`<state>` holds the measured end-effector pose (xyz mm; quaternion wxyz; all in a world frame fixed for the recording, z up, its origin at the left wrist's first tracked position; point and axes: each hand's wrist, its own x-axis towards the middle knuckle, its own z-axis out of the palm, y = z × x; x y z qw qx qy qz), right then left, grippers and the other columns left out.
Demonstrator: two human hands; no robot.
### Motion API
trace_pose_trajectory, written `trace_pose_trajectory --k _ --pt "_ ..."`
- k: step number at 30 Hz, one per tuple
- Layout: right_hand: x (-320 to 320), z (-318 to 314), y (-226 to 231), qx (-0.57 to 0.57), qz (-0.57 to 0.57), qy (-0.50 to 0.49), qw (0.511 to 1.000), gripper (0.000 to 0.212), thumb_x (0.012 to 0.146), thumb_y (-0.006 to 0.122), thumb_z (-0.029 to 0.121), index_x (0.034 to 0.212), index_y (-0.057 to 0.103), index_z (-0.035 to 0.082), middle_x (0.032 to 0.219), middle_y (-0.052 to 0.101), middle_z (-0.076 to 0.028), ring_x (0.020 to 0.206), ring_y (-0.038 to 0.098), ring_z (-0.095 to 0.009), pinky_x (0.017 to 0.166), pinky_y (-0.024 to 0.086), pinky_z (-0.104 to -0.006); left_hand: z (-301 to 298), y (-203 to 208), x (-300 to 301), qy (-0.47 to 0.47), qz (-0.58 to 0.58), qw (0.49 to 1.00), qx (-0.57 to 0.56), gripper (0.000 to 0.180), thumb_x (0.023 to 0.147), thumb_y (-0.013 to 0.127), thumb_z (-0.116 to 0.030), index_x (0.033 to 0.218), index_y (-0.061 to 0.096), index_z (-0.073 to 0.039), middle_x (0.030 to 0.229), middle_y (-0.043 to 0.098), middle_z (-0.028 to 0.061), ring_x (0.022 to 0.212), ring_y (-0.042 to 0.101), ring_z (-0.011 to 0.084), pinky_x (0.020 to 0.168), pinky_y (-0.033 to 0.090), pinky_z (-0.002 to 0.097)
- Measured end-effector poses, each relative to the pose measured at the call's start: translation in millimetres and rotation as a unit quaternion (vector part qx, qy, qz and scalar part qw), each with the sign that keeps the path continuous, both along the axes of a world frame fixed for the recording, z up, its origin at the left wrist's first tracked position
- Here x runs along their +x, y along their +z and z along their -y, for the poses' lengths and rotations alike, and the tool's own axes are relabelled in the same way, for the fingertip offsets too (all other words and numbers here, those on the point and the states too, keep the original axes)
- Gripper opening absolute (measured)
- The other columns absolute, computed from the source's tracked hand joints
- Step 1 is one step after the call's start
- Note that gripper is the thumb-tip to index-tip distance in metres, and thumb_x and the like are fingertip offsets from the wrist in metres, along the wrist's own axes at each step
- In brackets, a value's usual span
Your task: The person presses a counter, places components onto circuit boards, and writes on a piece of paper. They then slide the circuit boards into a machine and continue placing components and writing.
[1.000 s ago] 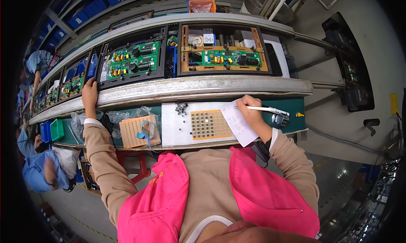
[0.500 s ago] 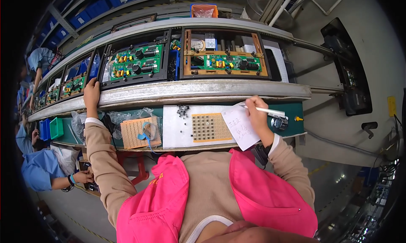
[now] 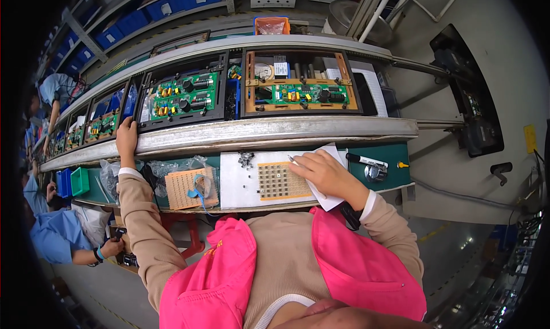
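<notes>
My left hand [image 3: 127, 138] lies over the silvery rail [image 3: 189, 135], fingers stretched out toward the corner of a black carrier frame [image 3: 182, 116] holding green circuit boards [image 3: 200, 104]. My right hand [image 3: 323, 173] is closed, its fingers bent over the right part of a tan board [image 3: 298, 186] with rows of small dark parts. A small tip shows at the fingertips; what it belongs to is hidden. Under this hand lies a white paper [image 3: 329, 202]. A black and white marker [image 3: 366, 160] lies to its right on the green bench.
Loose black parts [image 3: 246, 159] sit on a white sheet [image 3: 236, 194]. Left of it are another tan board [image 3: 177, 192] with a blue strap [image 3: 196, 192], clear bags [image 3: 163, 168] and a green bin [image 3: 80, 181]. Co-workers in blue sleeves [image 3: 54, 228] are farther left.
My right hand has moved left from the paper's upper right to the tan board, covering much of the paper. The marker now shows on the bench. My left hand stays on the rail.
</notes>
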<state>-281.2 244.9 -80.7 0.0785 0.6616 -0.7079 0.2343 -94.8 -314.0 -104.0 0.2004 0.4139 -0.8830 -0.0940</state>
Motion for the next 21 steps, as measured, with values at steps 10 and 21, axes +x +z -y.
trace_pose_trajectory --k 10,21 --pt "-35 -67 21 -0.145 0.036 -0.325 0.934 0.018 0.073 0.056 -0.006 0.089 0.063 0.001 0.091 0.063 -0.014 0.082 0.060 -0.032 0.074 0.048 -0.0368 -5 2 1 0.013 0.002 0.999 0.030 0.036 0.086 0.050 -0.029 0.114 0.062 -0.010 0.098 0.064 0.0216 0.094 0.060 0.0392 0.080 0.047 0.0431" --pt "-60 -49 48 0.032 0.207 -0.367 0.906 0.039 0.082 0.053 0.002 0.121 0.058 0.008 0.090 0.061 -0.021 0.078 0.062 -0.033 0.070 0.048 -0.0362 -2 0 0 0.008 0.003 1.000 0.016 0.037 0.086 0.048 -0.029 0.114 0.061 -0.011 0.100 0.064 0.0217 0.095 0.060 0.0392 0.081 0.047 0.0432"
